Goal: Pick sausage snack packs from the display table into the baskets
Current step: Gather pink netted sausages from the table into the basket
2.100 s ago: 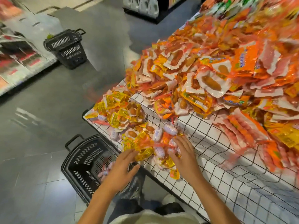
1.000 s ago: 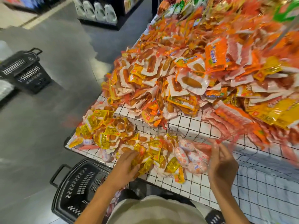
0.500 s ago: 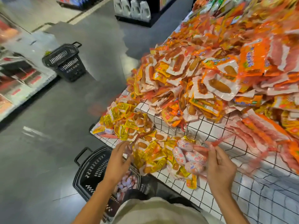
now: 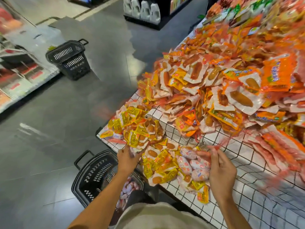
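Observation:
Sausage snack packs lie heaped on the display table, which has a white cloth with a black grid. Small yellow packs sit at the near-left corner. My left hand reaches up to them, fingertips tucked under their edge. Pink-and-white oval packs lie by the front edge, beside more yellow packs. My right hand is just right of them and pinches a thin red net strand. A black basket stands on the floor under my left arm, with pinkish packs inside.
A second black basket stands far left on the grey floor beside a low display. Larger orange and white sausage packs cover the table's middle and back. Long red packs lie at the right. A shelf of white bottles stands beyond.
My left hand has moved up to the edge of the yellow packs at the corner. My right hand stays by the pink oval packs, still pinching the red strand. The camera has shifted.

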The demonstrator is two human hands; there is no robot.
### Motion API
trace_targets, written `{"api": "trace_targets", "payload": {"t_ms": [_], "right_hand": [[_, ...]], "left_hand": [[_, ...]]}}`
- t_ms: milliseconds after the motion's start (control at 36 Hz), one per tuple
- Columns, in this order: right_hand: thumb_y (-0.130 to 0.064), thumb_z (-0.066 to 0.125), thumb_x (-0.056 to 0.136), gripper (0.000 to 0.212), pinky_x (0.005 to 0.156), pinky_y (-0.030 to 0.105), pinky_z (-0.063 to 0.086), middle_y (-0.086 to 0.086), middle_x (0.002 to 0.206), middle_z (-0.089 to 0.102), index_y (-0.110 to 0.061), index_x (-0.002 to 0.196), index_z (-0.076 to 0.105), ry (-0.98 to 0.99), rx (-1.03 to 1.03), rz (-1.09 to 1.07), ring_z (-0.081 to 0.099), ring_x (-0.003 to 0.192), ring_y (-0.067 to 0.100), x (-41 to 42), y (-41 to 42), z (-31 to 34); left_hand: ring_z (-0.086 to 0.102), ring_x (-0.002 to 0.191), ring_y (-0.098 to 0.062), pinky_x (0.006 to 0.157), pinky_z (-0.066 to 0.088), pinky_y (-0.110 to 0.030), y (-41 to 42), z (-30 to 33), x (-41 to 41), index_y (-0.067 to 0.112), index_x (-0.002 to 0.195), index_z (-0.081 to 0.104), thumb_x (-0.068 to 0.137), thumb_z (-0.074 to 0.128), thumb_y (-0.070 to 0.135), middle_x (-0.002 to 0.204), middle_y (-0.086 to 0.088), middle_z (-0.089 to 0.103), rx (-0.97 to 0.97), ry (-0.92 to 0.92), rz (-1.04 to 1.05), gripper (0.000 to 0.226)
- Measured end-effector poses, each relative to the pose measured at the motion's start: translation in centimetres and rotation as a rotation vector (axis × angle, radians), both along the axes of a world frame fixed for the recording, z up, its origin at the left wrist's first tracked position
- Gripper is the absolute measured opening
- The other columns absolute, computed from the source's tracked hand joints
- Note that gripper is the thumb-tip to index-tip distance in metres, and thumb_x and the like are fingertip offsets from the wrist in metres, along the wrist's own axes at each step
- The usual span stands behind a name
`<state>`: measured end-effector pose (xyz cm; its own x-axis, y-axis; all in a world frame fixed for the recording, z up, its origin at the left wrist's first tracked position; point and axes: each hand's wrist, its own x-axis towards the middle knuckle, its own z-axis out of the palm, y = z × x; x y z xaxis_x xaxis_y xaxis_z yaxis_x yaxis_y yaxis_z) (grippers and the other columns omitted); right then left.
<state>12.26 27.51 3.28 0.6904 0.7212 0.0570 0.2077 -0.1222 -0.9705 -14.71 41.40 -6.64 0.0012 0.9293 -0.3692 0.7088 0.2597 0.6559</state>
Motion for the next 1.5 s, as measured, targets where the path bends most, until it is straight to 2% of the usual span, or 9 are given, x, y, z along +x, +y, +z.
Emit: {"api": "trace_targets", "payload": {"t_ms": [111, 306, 528, 639, 778, 917, 1028, 1222, 1500], "right_hand": [[-0.036, 0.051, 0.105, 0.024, 0.09, 0.021, 0.056, -0.001, 0.103, 0.079, -0.033, 0.114, 0.073, 0.019, -0.041, -0.047, 0.073, 0.106, 0.015, -0.3, 0.4, -0.2], [-0.027, 0.049, 0.108, 0.023, 0.038, 0.016, 0.037, -0.009, 0.088, 0.079, -0.026, 0.117, 0.07, -0.2, 0.0, -0.03, 0.044, 0.038, 0.007, -1.1, 0.8, -0.1], [-0.01, 0.047, 0.107, 0.025, 0.058, 0.018, 0.052, -0.007, 0.088, 0.078, -0.013, 0.115, 0.071, -0.343, -0.087, -0.041, 0.071, 0.073, 0.001, -1.6, 1.3, 0.5], [-0.013, 0.046, 0.107, 0.026, 0.057, 0.018, 0.05, -0.012, 0.086, 0.077, -0.01, 0.113, 0.072, -0.353, -0.101, -0.065, 0.069, 0.072, 0.003, -2.1, 1.6, 1.3], [-0.013, 0.046, 0.107, 0.026, 0.047, 0.019, 0.044, -0.022, 0.088, 0.073, -0.014, 0.113, 0.072, -0.397, -0.129, -0.077, 0.063, 0.062, 0.006, -2.2, 1.7, 1.4], [-0.019, 0.046, 0.108, 0.025, 0.045, 0.007, 0.037, -0.014, 0.083, 0.077, -0.022, 0.112, 0.07, -0.341, -0.132, -0.077, 0.058, 0.056, -0.009, -2.2, 1.8, 1.3], [-0.026, 0.043, 0.11, 0.027, 0.043, 0.026, 0.044, -0.018, 0.085, 0.077, -0.029, 0.112, 0.069, -0.353, -0.147, -0.067, 0.064, 0.055, 0.009, -2.0, 2.0, 1.2], [-0.022, 0.043, 0.11, 0.026, 0.036, 0.043, 0.041, -0.017, 0.088, 0.076, -0.032, 0.109, 0.067, -0.326, -0.078, -0.002, 0.06, 0.047, 0.028, -1.5, 2.0, 0.7], [-0.033, 0.047, 0.109, 0.027, 0.049, 0.038, 0.053, -0.005, 0.094, 0.079, -0.023, 0.125, 0.067, -0.146, -0.058, -0.022, 0.065, 0.056, 0.036, -1.8, 1.6, 0.1]], "left_hand": [[0.049, 0.066, -0.019, 0.061, 0.039, -0.032, 1.3, 0.3, -0.6, 0.006, 0.092, 0.063, 0.083, 0.083, 0.017, 0.073, -0.011, 0.058, -0.036, -0.108, 0.008, 0.024], [0.041, 0.057, -0.018, 0.056, 0.028, -0.031, 1.9, 0.8, -1.1, 0.006, 0.076, 0.054, 0.085, 0.077, 0.006, 0.063, -0.004, 0.048, 0.014, -0.068, -0.088, 0.026], [0.063, 0.101, -0.023, 0.082, 0.048, -0.035, 0.9, 1.8, -2.0, 0.011, 0.125, 0.052, 0.096, 0.067, 0.015, 0.113, -0.008, 0.066, -0.22, -0.309, 0.019, 0.033], [0.071, 0.064, -0.002, 0.066, 0.053, -0.017, 1.0, 1.9, -2.9, 0.02, 0.116, 0.056, 0.092, 0.071, 0.013, 0.073, 0.003, 0.077, -0.316, -0.456, 0.229, 0.029], [0.071, 0.105, -0.036, 0.101, 0.051, -0.053, 1.4, 2.8, -4.6, 0.013, 0.135, 0.052, 0.095, 0.062, 0.004, 0.11, -0.019, 0.075, -0.402, -0.657, 0.286, 0.042], [0.069, 0.087, -0.022, 0.071, 0.059, -0.031, 1.7, 4.4, -5.8, 0.008, 0.126, 0.065, 0.093, 0.053, 0.003, 0.113, -0.011, 0.076, -0.454, -0.872, 0.301, 0.035], [0.064, 0.059, -0.014, 0.048, 0.049, -0.021, 2.2, 4.3, -5.8, 0.004, 0.114, 0.068, 0.088, 0.057, 0.007, 0.089, -0.012, 0.076, -0.43, -0.844, 0.383, 0.029], [0.065, 0.096, -0.01, 0.076, 0.052, -0.023, 3.2, 2.2, -5.5, 0.033, 0.107, 0.064, 0.062, 0.098, 0.03, 0.108, 0.012, 0.067, -0.327, -0.385, 0.164, 0.057], [0.068, 0.086, -0.02, 0.063, 0.046, -0.028, 3.7, 0.6, -5.0, 0.009, 0.101, 0.071, 0.059, 0.089, 0.056, 0.098, -0.004, 0.074, -0.302, -0.206, 0.148, 0.065]]}}
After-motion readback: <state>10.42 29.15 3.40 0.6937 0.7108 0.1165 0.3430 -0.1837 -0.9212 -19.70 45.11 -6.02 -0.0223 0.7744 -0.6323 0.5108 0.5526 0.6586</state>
